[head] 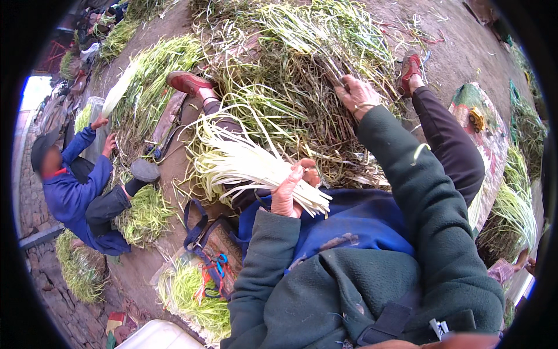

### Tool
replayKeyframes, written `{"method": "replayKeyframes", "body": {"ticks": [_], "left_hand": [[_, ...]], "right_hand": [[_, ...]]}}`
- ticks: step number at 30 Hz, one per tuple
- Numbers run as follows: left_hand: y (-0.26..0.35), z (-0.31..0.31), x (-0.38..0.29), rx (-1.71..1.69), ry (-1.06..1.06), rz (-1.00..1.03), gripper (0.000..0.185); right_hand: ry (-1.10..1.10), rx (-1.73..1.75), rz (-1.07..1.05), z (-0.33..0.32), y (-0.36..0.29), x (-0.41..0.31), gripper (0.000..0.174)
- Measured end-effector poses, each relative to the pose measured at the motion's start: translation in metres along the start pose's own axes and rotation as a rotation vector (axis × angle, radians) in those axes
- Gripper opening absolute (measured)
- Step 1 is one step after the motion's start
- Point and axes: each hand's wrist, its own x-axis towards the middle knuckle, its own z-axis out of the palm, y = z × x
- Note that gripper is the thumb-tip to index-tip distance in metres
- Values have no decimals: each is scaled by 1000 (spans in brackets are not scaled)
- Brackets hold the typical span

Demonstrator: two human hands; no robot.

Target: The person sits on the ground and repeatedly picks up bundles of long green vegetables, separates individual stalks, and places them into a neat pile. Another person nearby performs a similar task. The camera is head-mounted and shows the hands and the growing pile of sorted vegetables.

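My left hand (291, 189) is closed around a bundle of pale, long-stemmed greens (253, 168). The white stem ends poke out past my fingers over the blue apron on my lap, and the leafy ends spread to the upper left. My right hand (356, 95) reaches forward to the large heap of greens and dry stalks (301, 87) between my legs. Its fingers are at some thin stems along the heap's right side; whether they grip any cannot be told. Longer green-white stalks (301, 32) lie across the far side of the heap.
A co-worker in blue (78, 192) sits at the left, holding a pale bundle (120, 89). Blue-handled scissors (221, 264) and red ties lie on a bag beside me, near a pile of yellow-green leaves (196, 292). A yellow toy truck (476, 119) is at the right.
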Motion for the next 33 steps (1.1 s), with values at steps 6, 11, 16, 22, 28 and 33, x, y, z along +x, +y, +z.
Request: {"method": "replayKeyframes", "body": {"ticks": [6, 11, 16, 22, 28, 33], "left_hand": [[-3, -2, 5, -15, 13, 4, 22], [-8, -7, 10, -74, 50, 35, 20], [-10, -19, 27, 82, 66, 45, 27], [-5, -23, 40, 224, 113, 126, 20], [4, -16, 15, -27, 58, 110, 22], [2, -15, 8, -57, -1, 78, 19]], "right_hand": [[-43, 140, -12, 3, -3, 7, 30], [-132, 551, -170, -14, -19, -56, 25], [-713, 720, -140, -6, -28, -159, 22], [-810, 570, -353, -2, -23, -182, 19], [-928, 395, -246, -42, -13, -190, 39], [-715, 806, -90, -31, -49, -137, 34]]}}
